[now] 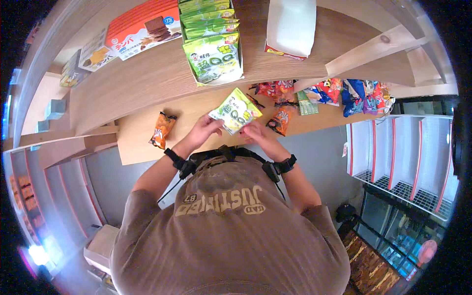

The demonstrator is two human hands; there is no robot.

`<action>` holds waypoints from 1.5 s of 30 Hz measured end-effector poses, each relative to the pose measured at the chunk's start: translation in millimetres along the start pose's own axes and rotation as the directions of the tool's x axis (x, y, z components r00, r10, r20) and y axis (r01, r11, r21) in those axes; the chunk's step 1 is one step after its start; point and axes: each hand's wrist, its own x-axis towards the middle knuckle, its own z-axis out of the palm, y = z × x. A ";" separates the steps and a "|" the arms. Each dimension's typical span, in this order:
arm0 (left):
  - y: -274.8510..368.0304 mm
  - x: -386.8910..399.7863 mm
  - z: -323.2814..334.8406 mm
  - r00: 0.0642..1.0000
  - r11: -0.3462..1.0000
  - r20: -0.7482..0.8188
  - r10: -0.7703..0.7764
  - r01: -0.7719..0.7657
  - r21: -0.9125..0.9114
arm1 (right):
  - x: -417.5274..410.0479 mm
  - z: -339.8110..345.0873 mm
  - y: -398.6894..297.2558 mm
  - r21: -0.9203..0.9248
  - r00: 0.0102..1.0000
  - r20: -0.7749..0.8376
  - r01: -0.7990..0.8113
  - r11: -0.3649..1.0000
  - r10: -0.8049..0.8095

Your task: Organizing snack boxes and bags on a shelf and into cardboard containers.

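A green and white gummy candy packet [236, 112], printed with writing, is held flat between my two hands. My left hand [205, 129] grips its lower left edge with thumb and fingers. The lower right corner is pinched by my right hand [255, 132]. Just beyond the packet, an open display box [239, 70] holds a row of matching green gummy packets [212, 55] on the upper shelf. Below that shelf, the lower wooden board [136, 147] lies under my hands. An orange snack bag [163, 129] rests there, left of my left hand.
A white open carton [291, 27] stands on the upper shelf, with biscuit boxes [143, 29] at left. More orange bags [280, 120], red bags [273, 87] and blue bags [354, 97] lie on the lower board at right. A slanted wooden brace [368, 48] crosses the right side.
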 end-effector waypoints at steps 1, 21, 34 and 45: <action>9.1 -9.9 7.4 0.998 0.998 0.066 0.017 -0.013 -0.057 | -1.0 10.4 -7.6 -0.031 0.998 -0.033 -0.048 0.998 0.047; 137.7 2.7 6.7 0.572 0.458 -0.270 0.775 -0.214 0.862 | 65.0 83.6 -206.1 -0.874 0.710 0.418 0.484 -0.037 -0.567; 144.3 4.4 9.6 0.536 0.467 -0.230 0.812 -0.359 0.808 | 55.8 73.9 -180.1 -0.913 0.648 0.392 0.361 -0.190 -0.653; 117.5 -50.6 4.4 0.371 0.403 -0.280 0.885 -0.313 0.860 | 22.2 113.6 -138.3 -0.539 0.263 0.209 0.835 0.114 -0.942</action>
